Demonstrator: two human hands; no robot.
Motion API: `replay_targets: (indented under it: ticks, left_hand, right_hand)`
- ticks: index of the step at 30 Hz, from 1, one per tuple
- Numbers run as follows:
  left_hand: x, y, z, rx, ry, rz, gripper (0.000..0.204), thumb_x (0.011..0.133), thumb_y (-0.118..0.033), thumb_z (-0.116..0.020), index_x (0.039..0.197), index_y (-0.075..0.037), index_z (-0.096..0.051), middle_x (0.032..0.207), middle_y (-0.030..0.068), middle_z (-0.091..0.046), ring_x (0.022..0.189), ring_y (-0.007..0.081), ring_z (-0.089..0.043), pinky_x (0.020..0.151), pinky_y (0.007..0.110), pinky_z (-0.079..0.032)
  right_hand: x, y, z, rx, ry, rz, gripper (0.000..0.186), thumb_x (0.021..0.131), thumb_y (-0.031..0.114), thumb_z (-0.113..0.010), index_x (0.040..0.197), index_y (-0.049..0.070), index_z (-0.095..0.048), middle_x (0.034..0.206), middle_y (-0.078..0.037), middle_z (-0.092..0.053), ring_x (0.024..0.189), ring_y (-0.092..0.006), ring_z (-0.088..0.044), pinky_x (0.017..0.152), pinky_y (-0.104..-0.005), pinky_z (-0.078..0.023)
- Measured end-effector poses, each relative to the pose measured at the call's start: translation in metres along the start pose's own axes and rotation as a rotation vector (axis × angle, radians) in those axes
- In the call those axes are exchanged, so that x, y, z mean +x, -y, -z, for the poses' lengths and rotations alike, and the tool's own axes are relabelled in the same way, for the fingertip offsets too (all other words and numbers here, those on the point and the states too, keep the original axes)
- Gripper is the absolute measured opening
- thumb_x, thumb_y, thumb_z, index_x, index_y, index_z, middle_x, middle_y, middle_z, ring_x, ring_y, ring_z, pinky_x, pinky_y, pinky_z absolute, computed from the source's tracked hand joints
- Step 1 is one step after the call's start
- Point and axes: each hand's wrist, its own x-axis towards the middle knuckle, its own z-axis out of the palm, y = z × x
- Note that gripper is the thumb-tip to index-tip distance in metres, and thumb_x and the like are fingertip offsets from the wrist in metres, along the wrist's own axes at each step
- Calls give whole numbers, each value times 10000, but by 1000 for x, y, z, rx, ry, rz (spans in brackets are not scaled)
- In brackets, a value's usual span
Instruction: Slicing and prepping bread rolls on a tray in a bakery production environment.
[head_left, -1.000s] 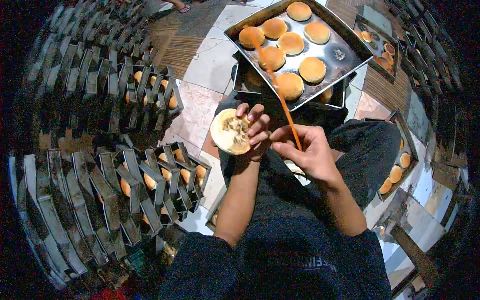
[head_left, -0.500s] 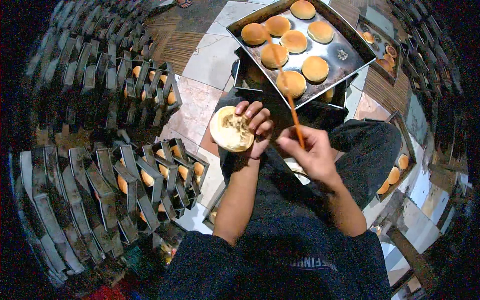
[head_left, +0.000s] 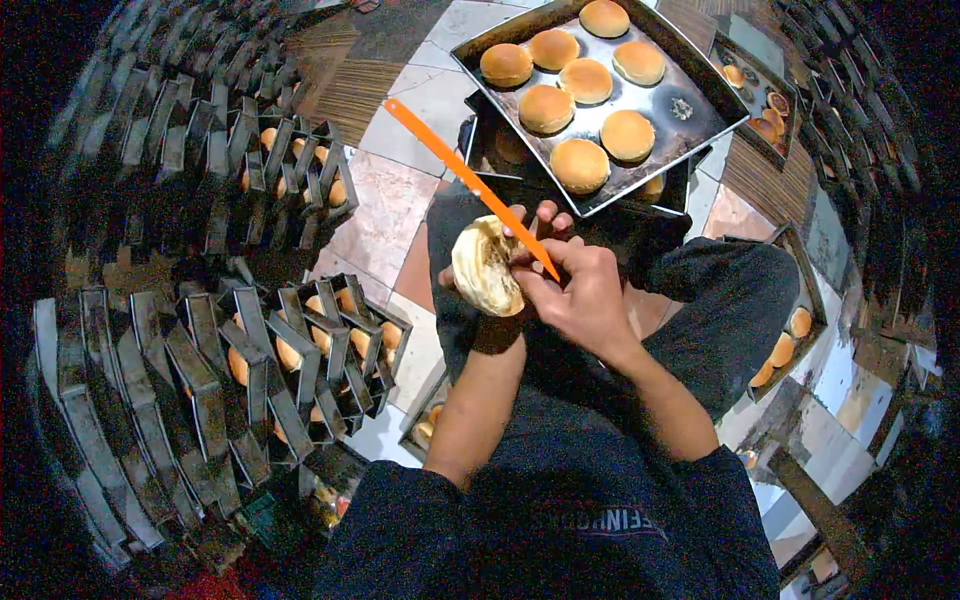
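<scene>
My left hand (head_left: 535,225) holds a pale round bun (head_left: 484,267), turned so its cut side faces me. My right hand (head_left: 578,295) grips a long orange knife (head_left: 463,176) near its lower end; the blade points up and to the left, past the bun's top edge. The right hand's fingers press against the bun's right side. Both hands sit over my lap. Just beyond them a metal tray (head_left: 690,110) carries several golden-brown buns (head_left: 579,165).
Stacks of dark metal trays (head_left: 300,360) with buns in them stand at my left, on a tiled floor (head_left: 385,210). More trays with buns (head_left: 785,345) lie at my right and at the far right (head_left: 755,85). Another tray sits under the top one.
The orange knife has swung from pointing toward the tray to pointing up-left. My right hand has moved in against the bun, and the bun has tilted in my left hand.
</scene>
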Motion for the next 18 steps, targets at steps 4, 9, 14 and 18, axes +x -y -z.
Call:
replay_targets:
  ticks: [4,9,14,18]
  left_hand:
    - [0,-2,5,-143,-132,-37,112,836,-312,-573,830,-216,-629,1047,12,-502,1061,226,-401,880,445,-350]
    - [0,-2,-7,-11,-190,10,142,834,-326,-586,912,-209,-601,1118,47,-424,1091,253,-365,951,480,-326]
    - [1,0,8,-108,-41,-7,544,603,-502,-788,990,-206,-546,1189,63,-387,1180,254,-319,985,441,-293]
    - [4,-4,-3,-301,-277,-41,64,805,-273,-603,772,-218,-610,1021,-14,-521,1047,208,-438,825,389,-365]
  right_hand:
    - [-3,6,0,35,26,-62,189,728,78,-700,903,14,-668,677,-120,-625,544,-153,-571,537,-285,-455]
    - [4,4,-2,-29,0,42,132,754,67,-673,873,13,-662,686,-125,-626,553,-161,-547,545,-276,-451]
    - [0,3,-4,23,22,24,137,771,64,-664,887,-6,-646,675,-102,-616,577,-122,-546,562,-259,-452]
    - [-5,7,9,215,24,-132,162,785,74,-661,909,-26,-632,668,-70,-604,589,-86,-531,569,-244,-448]
